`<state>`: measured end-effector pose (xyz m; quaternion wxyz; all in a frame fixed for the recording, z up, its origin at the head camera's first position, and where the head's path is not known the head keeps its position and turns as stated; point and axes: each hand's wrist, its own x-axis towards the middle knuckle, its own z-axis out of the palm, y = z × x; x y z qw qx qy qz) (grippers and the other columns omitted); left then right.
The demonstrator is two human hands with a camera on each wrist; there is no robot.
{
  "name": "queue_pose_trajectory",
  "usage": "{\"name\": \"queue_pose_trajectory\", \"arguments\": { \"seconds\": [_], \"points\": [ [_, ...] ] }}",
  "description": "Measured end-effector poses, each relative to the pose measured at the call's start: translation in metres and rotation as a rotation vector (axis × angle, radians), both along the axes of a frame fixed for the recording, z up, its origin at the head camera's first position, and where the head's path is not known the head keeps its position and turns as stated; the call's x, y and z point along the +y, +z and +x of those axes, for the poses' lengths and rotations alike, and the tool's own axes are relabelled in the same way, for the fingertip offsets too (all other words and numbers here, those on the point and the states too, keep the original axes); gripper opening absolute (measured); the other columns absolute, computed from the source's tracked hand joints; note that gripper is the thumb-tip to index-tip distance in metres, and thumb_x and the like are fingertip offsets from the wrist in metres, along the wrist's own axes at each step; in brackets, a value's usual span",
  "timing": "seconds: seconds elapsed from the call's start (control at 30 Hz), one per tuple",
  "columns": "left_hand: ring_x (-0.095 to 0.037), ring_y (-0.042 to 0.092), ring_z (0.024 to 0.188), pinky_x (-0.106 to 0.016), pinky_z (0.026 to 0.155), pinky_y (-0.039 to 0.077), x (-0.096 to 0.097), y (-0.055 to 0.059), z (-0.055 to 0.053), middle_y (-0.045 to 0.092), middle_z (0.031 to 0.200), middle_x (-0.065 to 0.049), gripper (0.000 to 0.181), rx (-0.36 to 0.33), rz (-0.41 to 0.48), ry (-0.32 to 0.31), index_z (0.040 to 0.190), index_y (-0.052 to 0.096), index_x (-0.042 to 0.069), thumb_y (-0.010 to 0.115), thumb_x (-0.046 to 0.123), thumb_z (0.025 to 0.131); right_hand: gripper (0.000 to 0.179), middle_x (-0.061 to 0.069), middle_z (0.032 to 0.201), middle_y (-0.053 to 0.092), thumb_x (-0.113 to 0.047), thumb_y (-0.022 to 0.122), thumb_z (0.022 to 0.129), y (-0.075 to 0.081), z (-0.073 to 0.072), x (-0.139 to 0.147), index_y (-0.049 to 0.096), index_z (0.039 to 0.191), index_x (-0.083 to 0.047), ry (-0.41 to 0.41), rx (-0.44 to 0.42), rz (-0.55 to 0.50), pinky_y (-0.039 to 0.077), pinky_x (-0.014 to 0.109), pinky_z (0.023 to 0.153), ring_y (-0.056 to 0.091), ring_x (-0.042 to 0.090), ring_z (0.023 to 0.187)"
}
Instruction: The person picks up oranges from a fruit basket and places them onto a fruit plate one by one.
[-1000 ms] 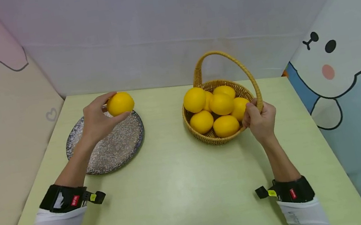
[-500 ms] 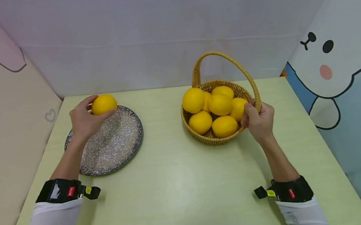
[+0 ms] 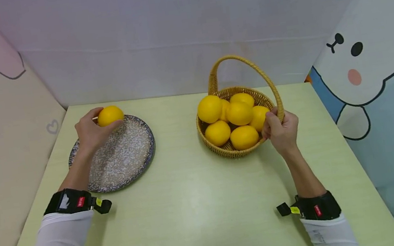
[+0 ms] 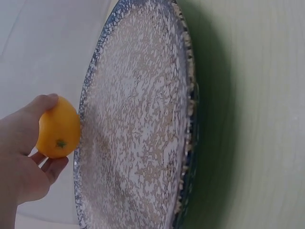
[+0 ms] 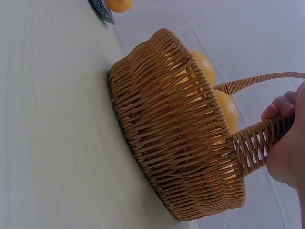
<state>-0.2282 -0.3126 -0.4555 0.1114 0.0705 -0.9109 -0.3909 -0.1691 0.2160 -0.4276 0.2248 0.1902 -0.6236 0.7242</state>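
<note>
Left band: A red tag is worn on the left black band. Light marks can be seen on the tag, but they are too small to be read.
Right band: A small red patch is worn on the right black band. Its marks are too small to be read.
Right sleeve: Faint marks are seen on the white sleeve, but no word can be made out.
Basket: The brown woven basket is set upright on the pale green bench. Seven yellow lemons can be counted in it, heaped close together.
Handle: The tall, round handle is held low down on its near side by the right hand. The right fingers are curled tight around it.
Plate: The round, speckled plate with a dark blue rim is laid flat on the bench, well apart from the basket.
Held lemon: One more lemon is pinched by the left hand, between the thumb and the fingers. It is held at the back rim of the plate. Whether the rim is touched cannot be told.
Walls: A heart is drawn on the left wall, and a white animal is painted on the right one.
</note>
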Motion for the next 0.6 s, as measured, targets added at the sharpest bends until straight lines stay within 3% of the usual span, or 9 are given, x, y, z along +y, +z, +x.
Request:
{"name": "queue_pose_trajectory", "arguments": {
  "seconds": [0.23,0.6],
  "points": [
    [-0.037,0.055,0.116,-0.053,0.091,0.054,0.0030,-0.0035,-0.0010,0.055,0.143,-0.021,0.086,-0.042,0.028,0.000,0.156,0.047,0.007,0.079,0.047,0.086,0.038,0.000,0.044,0.041,0.005,0.045,0.099,-0.0012,-0.0006,0.0003,0.038,0.061,0.009,-0.005,0.008,0.005,0.039,0.022,0.028,0.038,0.014,0.032],
    [-0.039,0.057,0.115,-0.052,0.086,0.054,0.0061,-0.0091,-0.0030,0.055,0.144,-0.022,0.086,-0.021,-0.004,0.031,0.153,0.050,0.003,0.079,0.048,0.086,0.038,0.000,0.045,0.042,0.004,0.046,0.099,-0.0005,-0.0006,0.0002,0.038,0.063,0.011,-0.006,0.005,0.013,0.038,0.024,0.028,0.037,0.016,0.032]
  ]
}}
